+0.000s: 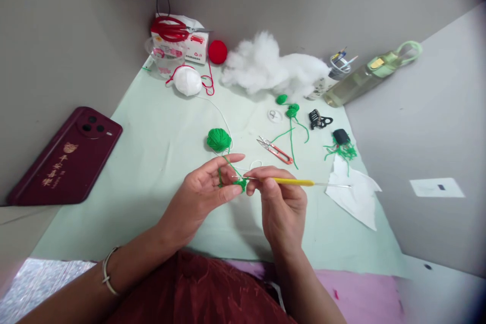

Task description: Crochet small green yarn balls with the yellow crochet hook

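Note:
My left hand (pixel 207 187) pinches a small piece of green crochet work (pixel 241 184) between thumb and fingers, its index finger stretched out with green yarn running over it. In my right hand (pixel 281 202) is a crochet hook (pixel 294 181) with a yellow handle, gripped like a pen. The hook's thin metal tip points left and lies at the green piece; whether it is through a loop I cannot tell. Behind my left hand sits the ball of green yarn (pixel 219 139), with its strand leading down to my fingers.
Thread snips (pixel 279 152), a black hair claw (pixel 319 119) and small green crocheted pieces (pixel 292 110) lie at centre right. White stuffing (pixel 266 66), a white yarn ball (pixel 187 81) and red scissors (pixel 170 29) are farther back. A bottle (pixel 357 81) leans right; a phone (pixel 68 157) is left.

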The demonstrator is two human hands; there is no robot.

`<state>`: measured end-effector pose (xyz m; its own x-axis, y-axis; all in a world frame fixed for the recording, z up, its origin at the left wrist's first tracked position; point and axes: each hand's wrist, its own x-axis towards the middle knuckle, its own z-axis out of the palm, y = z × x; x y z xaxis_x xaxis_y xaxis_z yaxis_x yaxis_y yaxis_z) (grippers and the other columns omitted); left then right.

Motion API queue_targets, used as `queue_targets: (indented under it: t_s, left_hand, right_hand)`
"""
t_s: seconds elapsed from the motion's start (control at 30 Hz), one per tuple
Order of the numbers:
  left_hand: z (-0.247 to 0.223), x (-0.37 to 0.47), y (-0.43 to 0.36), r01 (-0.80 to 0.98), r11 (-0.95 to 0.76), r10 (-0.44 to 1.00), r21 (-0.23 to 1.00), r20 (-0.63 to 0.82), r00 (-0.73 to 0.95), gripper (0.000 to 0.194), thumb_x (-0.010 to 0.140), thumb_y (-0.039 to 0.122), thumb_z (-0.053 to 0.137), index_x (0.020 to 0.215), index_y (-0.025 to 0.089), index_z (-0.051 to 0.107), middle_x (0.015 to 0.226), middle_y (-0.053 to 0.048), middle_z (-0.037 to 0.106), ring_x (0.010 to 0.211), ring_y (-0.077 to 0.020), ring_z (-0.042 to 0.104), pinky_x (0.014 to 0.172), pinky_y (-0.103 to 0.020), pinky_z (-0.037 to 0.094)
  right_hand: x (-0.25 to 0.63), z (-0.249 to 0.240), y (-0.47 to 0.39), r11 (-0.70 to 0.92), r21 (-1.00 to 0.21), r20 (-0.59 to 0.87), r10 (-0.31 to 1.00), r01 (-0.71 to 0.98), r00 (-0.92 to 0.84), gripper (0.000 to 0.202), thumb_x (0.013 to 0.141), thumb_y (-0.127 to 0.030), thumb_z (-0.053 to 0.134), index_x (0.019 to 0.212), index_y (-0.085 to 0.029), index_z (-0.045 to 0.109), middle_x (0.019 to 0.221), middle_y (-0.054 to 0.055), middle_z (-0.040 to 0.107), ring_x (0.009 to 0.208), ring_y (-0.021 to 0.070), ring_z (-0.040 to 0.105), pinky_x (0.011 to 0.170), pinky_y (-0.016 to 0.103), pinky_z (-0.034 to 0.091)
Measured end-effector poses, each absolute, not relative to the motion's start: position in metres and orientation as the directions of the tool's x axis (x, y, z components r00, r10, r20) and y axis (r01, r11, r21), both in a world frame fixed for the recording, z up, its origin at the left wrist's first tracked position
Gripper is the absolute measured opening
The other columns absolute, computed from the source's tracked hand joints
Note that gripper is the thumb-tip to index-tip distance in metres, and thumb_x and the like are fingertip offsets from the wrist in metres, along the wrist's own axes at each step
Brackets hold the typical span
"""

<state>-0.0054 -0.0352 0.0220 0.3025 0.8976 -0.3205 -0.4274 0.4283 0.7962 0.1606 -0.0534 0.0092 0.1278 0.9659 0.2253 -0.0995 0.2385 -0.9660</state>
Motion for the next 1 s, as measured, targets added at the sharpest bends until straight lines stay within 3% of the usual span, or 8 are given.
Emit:
queue_targets:
  t_s: [0.23,0.33,0.63,0.83,0.93,1.0]
  left_hand:
    - [0.021,-0.009,-0.035,-0.384,0.431,0.893,0.817,-0.324,0.313,0.036,0.084,0.029,0.086,0.120,0.028,0.081,0.089,0.001,0.067,0.090,-0.0167,0.061,0.092,-0.031,0.049]
    - [0.022,-0.010,-0.035,-0.380,0.437,0.889,0.815,-0.327,0.320,0.034,0.085,0.029,0.085,0.119,0.028,0.082,0.086,0.001,0.066,0.086,-0.0154,0.060,0.089,-0.029,0.047]
    - [0.022,-0.011,-0.035,-0.340,0.391,0.907,0.855,-0.297,0.297,0.030,0.087,0.030,0.082,0.118,0.029,0.082,0.085,0.002,0.065,0.084,-0.0153,0.058,0.085,-0.029,0.047]
    - [0.024,-0.009,-0.037,-0.308,0.377,0.916,0.873,-0.302,0.265,0.031,0.086,0.030,0.084,0.117,0.027,0.081,0.083,0.002,0.067,0.085,-0.0166,0.062,0.087,-0.031,0.049]
    - [0.027,-0.007,-0.038,-0.311,0.367,0.922,0.877,-0.298,0.247,0.033,0.084,0.028,0.085,0.117,0.025,0.080,0.081,0.003,0.066,0.083,-0.0155,0.062,0.086,-0.031,0.049]
    - [0.028,-0.005,-0.038,-0.345,0.385,0.915,0.856,-0.304,0.266,0.039,0.082,0.026,0.087,0.120,0.024,0.079,0.080,0.003,0.066,0.080,-0.0142,0.060,0.084,-0.029,0.049]
  right_hand:
    - [0.163,0.012,-0.049,0.216,-0.947,0.192,0.974,-0.237,0.118,0.015,0.103,-0.029,0.065,0.098,-0.023,0.077,0.091,0.003,0.081,0.067,0.0125,0.071,0.065,0.028,0.062]
    - [0.166,0.015,-0.051,0.229,-0.949,0.215,0.973,-0.216,0.089,0.017,0.105,-0.030,0.062,0.098,-0.022,0.075,0.091,0.004,0.082,0.068,0.0137,0.073,0.066,0.029,0.063]
    - [0.167,0.022,-0.059,0.448,-0.883,0.459,0.886,0.138,0.060,0.020,0.106,-0.018,0.055,0.106,-0.023,0.074,0.097,0.006,0.081,0.076,0.0172,0.074,0.067,0.035,0.063]
    - [0.171,0.020,-0.064,0.610,-0.700,0.628,0.773,0.370,-0.086,0.027,0.102,-0.011,0.056,0.120,-0.024,0.072,0.098,0.007,0.081,0.091,0.0234,0.078,0.071,0.039,0.065]
    - [0.172,0.016,-0.066,0.633,-0.623,0.649,0.746,0.460,-0.148,0.030,0.100,-0.010,0.058,0.123,-0.024,0.071,0.101,0.008,0.081,0.092,0.0225,0.078,0.070,0.036,0.065]
    - [0.171,0.011,-0.067,0.657,-0.509,0.687,0.699,0.556,-0.198,0.034,0.098,-0.008,0.062,0.126,-0.024,0.072,0.108,0.010,0.081,0.093,0.0223,0.077,0.071,0.035,0.065]
